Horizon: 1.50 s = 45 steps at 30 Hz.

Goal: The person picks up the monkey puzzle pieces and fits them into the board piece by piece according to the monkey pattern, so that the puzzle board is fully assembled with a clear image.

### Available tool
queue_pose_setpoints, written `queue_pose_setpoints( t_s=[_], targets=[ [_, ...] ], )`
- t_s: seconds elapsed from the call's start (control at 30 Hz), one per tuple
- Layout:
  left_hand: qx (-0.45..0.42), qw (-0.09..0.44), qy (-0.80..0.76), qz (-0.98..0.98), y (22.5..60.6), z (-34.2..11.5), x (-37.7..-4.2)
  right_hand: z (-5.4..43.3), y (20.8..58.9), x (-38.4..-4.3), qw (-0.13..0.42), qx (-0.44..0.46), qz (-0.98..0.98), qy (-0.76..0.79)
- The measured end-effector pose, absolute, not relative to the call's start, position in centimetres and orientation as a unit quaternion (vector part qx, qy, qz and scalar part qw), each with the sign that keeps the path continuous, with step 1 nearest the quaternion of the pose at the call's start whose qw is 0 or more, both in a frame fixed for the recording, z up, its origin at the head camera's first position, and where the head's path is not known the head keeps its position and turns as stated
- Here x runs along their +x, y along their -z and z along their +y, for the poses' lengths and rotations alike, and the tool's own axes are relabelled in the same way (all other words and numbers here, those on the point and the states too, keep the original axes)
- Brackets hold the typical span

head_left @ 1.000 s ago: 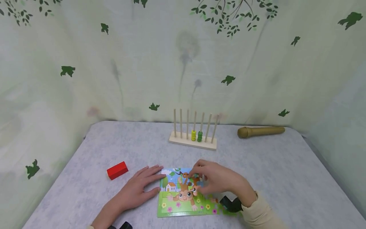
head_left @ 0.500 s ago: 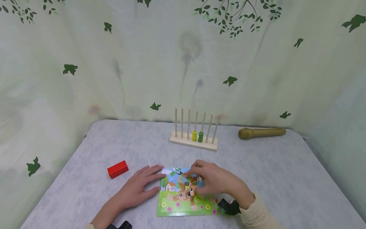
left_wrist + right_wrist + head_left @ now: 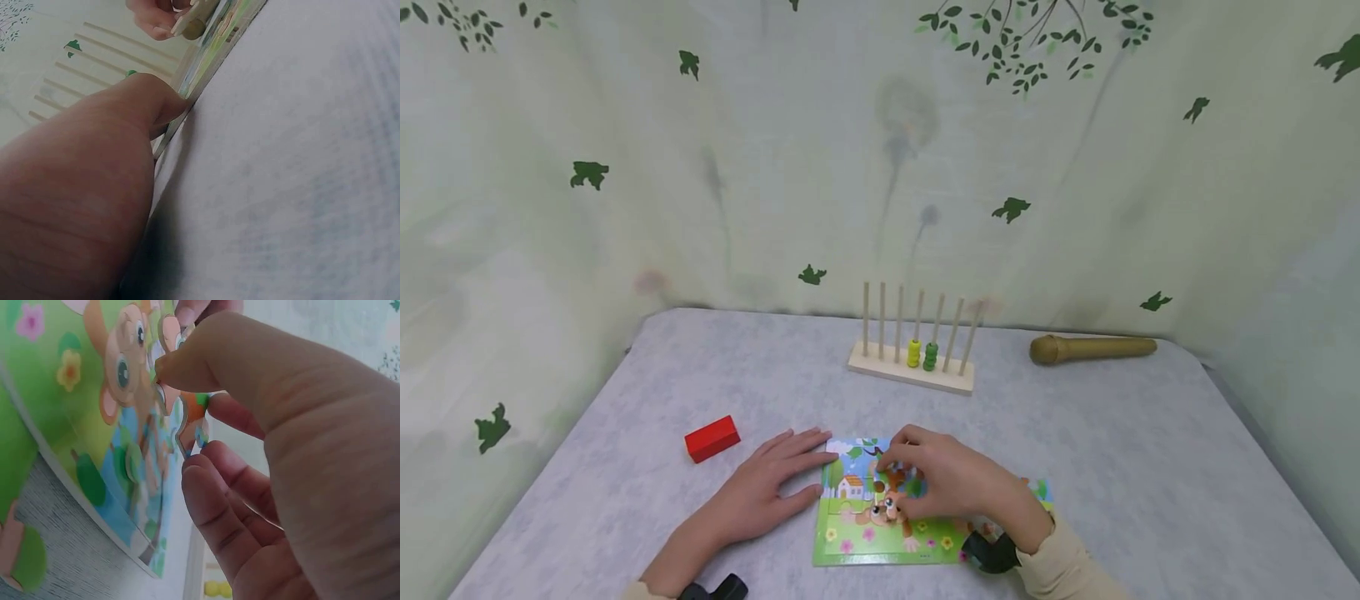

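A jigsaw puzzle (image 3: pixel 865 552) with cartoon monkeys, a small house and flowers lies flat near the front of the table. My left hand (image 3: pixel 763 492) rests at its left side, fingers extended, with fingertips and thumb touching the edge. Over the middle of the picture, my right hand (image 3: pixel 958 479) pinches a puzzle piece (image 3: pixel 193 412) between thumb and fingers. This piece shows part of a monkey and is tilted just off the board in the right wrist view. In the left wrist view, the thumb (image 3: pixel 165 103) meets the board's edge.
Loose puzzle pieces (image 3: pixel 1042 492) lie right of the board, partly hidden by the right wrist. A red block (image 3: pixel 712 439) sits to the left. Behind stand a wooden peg rack (image 3: pixel 917 373) with yellow and green beads and a brown microphone-shaped stick (image 3: pixel 1093 349).
My right hand has shifted left over the board with the pinched piece. Loose pieces beyond the right wrist have come into view. The left hand stays in place.
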<state>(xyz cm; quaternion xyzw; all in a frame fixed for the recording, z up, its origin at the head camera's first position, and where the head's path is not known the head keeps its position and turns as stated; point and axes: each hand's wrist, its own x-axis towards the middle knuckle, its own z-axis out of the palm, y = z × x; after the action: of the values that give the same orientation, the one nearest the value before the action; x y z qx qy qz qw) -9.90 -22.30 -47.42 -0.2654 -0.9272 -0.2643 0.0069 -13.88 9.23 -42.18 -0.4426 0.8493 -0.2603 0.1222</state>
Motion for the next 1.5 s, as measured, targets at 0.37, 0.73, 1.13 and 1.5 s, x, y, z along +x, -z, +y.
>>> queue_pose_setpoints(
  t_s=[0.37,0.73,1.13,1.5],
  targets=[
    [-0.27,0.009,0.263,-0.926,47.7,-22.1,-10.1,8.7,42.9,-13.8,0.131,-0.426,0.858,0.255],
    [-0.276,0.006,0.263,-0.925,47.7,-22.1,-10.3,8.3,43.4,-13.7,0.13,-0.436,0.857,0.242],
    [-0.269,0.003,0.264,-0.926,47.5,-22.3,-10.1,7.6,43.3,-13.5,0.133,-0.436,0.861,0.227],
    [-0.269,0.002,0.265,-0.926,47.1,-22.2,-10.1,7.4,43.0,-13.2,0.135,-0.427,0.867,0.219]
  ],
)
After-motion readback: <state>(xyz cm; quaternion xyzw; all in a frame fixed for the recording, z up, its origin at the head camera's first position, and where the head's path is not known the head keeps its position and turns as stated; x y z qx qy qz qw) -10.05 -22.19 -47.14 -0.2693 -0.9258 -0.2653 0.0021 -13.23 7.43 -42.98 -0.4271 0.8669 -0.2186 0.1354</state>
